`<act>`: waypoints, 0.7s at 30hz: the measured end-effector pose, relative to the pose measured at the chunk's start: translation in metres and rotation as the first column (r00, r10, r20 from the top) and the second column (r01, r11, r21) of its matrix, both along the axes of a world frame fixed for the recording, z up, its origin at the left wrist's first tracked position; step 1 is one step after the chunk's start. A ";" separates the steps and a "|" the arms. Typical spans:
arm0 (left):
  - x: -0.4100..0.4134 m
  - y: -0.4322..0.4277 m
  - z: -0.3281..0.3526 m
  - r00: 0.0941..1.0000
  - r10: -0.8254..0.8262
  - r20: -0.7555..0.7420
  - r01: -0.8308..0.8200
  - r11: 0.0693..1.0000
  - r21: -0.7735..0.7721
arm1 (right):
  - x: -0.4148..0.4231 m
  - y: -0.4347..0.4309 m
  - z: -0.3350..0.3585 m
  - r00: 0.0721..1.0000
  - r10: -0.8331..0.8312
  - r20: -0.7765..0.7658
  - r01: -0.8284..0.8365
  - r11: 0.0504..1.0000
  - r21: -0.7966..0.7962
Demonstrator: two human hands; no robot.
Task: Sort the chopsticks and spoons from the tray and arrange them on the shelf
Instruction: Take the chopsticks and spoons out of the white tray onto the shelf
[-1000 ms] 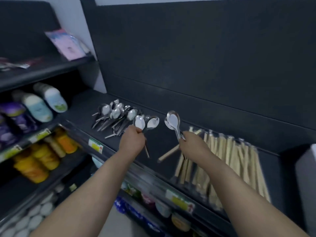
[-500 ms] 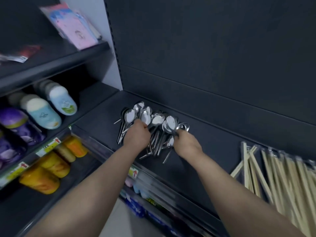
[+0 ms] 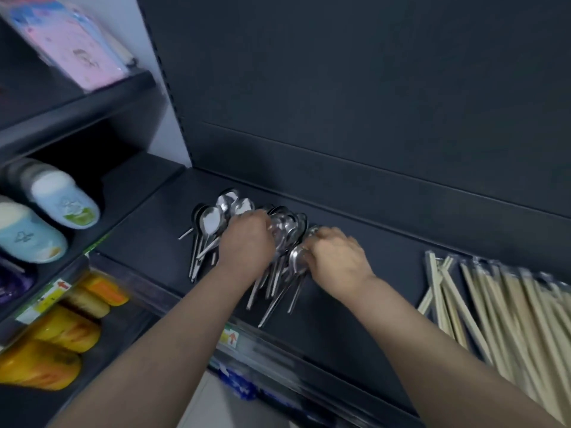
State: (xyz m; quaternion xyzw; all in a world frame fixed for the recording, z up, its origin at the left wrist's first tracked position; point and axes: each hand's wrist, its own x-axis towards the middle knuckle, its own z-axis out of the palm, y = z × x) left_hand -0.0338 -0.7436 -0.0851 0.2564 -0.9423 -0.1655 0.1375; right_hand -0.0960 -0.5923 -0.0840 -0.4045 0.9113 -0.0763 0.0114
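Note:
A pile of several steel spoons lies on the dark shelf, bowls toward the back wall, handles toward the front edge. My left hand rests over the middle of the pile with fingers curled down among the bowls. Just right of it, my right hand is curled on the pile's right side, fingers on a spoon. A row of pale wooden chopsticks in clear sleeves lies on the same shelf at the right. No tray is in view.
The shelf's back wall rises right behind the spoons. Left-hand shelves hold light blue slippers, orange slippers and a pink package. A price rail runs along the shelf's front edge.
One second ago each hand held a spoon up over the shelf. Both hands have moved left and down onto the spoon pile, and the view has swung left with them.

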 end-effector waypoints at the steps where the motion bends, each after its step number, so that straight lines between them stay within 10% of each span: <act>1: -0.007 0.009 0.005 0.999 -0.033 -0.010 0.033 0.999 -0.014 | -0.003 0.011 0.002 1.000 -0.010 -0.018 0.011 1.000 0.011; 11: -0.062 0.172 0.020 0.893 -0.420 0.165 0.416 0.907 0.061 | -0.004 0.194 0.025 0.947 -0.320 -0.009 0.319 0.944 0.083; 21: -0.096 0.415 0.056 0.774 -0.633 0.003 0.629 0.770 0.104 | -0.010 0.439 0.051 0.789 -0.602 -0.122 0.605 0.796 -0.016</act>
